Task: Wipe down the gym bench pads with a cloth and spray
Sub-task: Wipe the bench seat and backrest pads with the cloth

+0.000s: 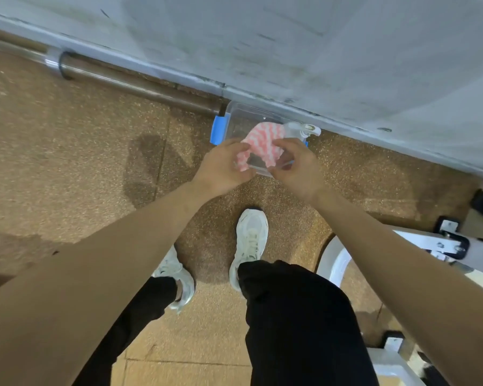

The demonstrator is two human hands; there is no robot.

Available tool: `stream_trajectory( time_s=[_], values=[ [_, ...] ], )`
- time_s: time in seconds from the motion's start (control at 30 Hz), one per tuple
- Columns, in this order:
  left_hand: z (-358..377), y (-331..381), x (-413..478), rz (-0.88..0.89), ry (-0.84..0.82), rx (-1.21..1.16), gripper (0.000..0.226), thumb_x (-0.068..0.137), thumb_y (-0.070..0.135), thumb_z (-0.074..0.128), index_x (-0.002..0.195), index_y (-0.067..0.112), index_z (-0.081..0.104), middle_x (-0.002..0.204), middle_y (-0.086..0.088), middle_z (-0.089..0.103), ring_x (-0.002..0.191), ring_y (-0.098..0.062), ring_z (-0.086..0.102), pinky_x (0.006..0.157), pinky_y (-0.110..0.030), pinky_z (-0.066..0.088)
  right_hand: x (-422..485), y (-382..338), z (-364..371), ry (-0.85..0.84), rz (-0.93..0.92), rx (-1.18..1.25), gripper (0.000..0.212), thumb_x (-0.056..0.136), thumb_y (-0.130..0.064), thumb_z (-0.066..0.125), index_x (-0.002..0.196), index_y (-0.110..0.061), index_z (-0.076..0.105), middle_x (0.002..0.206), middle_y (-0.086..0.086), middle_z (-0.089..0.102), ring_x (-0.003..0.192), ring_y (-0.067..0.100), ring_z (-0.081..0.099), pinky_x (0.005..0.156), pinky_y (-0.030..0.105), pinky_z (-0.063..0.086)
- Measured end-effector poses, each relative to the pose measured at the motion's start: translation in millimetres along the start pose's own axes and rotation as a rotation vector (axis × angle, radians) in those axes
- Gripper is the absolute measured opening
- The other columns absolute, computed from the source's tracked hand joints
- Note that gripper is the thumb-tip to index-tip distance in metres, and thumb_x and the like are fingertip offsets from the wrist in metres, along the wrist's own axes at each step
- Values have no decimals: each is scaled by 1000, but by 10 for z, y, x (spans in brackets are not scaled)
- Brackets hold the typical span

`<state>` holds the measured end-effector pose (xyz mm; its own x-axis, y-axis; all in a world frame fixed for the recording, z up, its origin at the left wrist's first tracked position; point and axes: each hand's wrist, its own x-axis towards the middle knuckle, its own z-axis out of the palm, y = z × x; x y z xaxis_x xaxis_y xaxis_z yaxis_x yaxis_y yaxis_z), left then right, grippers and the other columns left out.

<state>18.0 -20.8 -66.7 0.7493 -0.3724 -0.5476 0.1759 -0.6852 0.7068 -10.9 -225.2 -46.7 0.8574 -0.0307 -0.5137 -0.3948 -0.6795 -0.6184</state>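
Far left, there's a smooth steel barbell (123, 76) lying along the foot of the scuffed grey wall (318, 37), round sleeve with a collar ring on it. The floor (53, 162) is that grainy speckled tan rubber in square tiles, with a darker blotch (148, 165) on it.

Moving in, your left hand (221, 168) has its thumb and fingertips pinched on the left edge of the cloth (262, 143). The cloth is a fluffy pink-and-white zigzag one, crumpled and bunched up, held between both hands just above a clear plastic box (243, 110). The box is rectangular with rounded corners and a bright blue clip (217, 130), and it sits on the floor tight against the wall.

At the box's far right corner there's a white spray head (304, 129). It looks like a trigger top to me, but it's pretty blurry.

Your right hand (296, 168) has its fingers curled and nipping the cloth's right edge.

Below that are your white mesh trainers (251, 240) and black trousers (290, 316). On the right there's a white painted metal frame (332, 263) with a curved tube.
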Motion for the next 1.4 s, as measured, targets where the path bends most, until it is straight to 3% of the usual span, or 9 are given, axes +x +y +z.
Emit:
stream_trajectory(
  time_s=[0.27,0.37,0.53,0.7,0.87,0.97,1.03,1.2,1.4],
  values=[
    [-904,710,-1655,-51,96,-321,60,69,21,93,121,23,63,122,7,60,113,-9,59,94,-18,47,-1182,-1192,-664,20,-97,5,42,80,-5,77,120,-11,66,108,3,65,89,10,62,83,18,53],
    [-1235,1011,-2329,-109,177,-348,52,74,9,86,115,23,59,123,4,60,115,-11,58,94,-26,49,-1633,-1713,-887,-15,-147,-88,31,83,-5,75,113,-14,70,98,1,71,84,12,66,83,24,55],
    [-1782,1563,-3341,-154,308,-461,16,88,-1,75,97,11,71,80,0,65,74,5,61,71,-12,47,-2286,-2565,-1281,-70,-146,-26,12,84,-9,74,94,-15,75,92,0,72,79,5,61,79,19,52],
    [-2204,1930,-4036,-270,416,-560,15,89,11,75,86,25,72,83,16,70,86,-10,64,84,-26,50,-2784,-3376,-1520,-230,-182,95,10,81,-10,76,78,-8,67,95,2,66,85,12,62,76,19,50],
    [-2398,2236,-4712,-204,496,-510,41,79,17,84,117,18,67,143,10,53,131,-2,49,98,-10,36,-3139,-4091,-1570,-436,-194,212,37,83,-10,75,62,-12,44,57,-4,43,56,9,38,56,20,35],
    [-2376,2467,-5102,-75,451,-720,62,78,24,82,135,23,58,144,9,55,133,-8,52,109,-22,40,-3295,-4413,-1468,-498,-237,187,35,83,-15,77,67,-14,45,56,-11,42,54,7,38,52,17,35],
    [-2292,2534,-5263,-102,526,-860,56,84,14,80,135,23,59,131,1,64,118,-14,63,96,-28,54,-3370,-4600,-1355,-547,-280,125,28,84,-21,79,77,-11,54,63,-8,53,58,7,48,58,20,42],
    [-2103,2276,-5616,-409,960,-1077,15,101,14,62,91,12,72,74,7,73,69,-8,68,67,-24,51,-3498,-4939,-1011,-730,-393,-53,24,83,-16,79,102,-14,64,84,-3,71,75,9,69,67,22,55],
    [-1890,1717,-6291,-627,1177,-1609,28,105,28,56,108,5,72,103,-17,77,99,-33,74,93,-43,58,-3689,-5390,-306,-1030,-459,-448,36,82,-2,74,113,-20,69,92,-5,69,75,-2,61,69,14,50]
  ],
)
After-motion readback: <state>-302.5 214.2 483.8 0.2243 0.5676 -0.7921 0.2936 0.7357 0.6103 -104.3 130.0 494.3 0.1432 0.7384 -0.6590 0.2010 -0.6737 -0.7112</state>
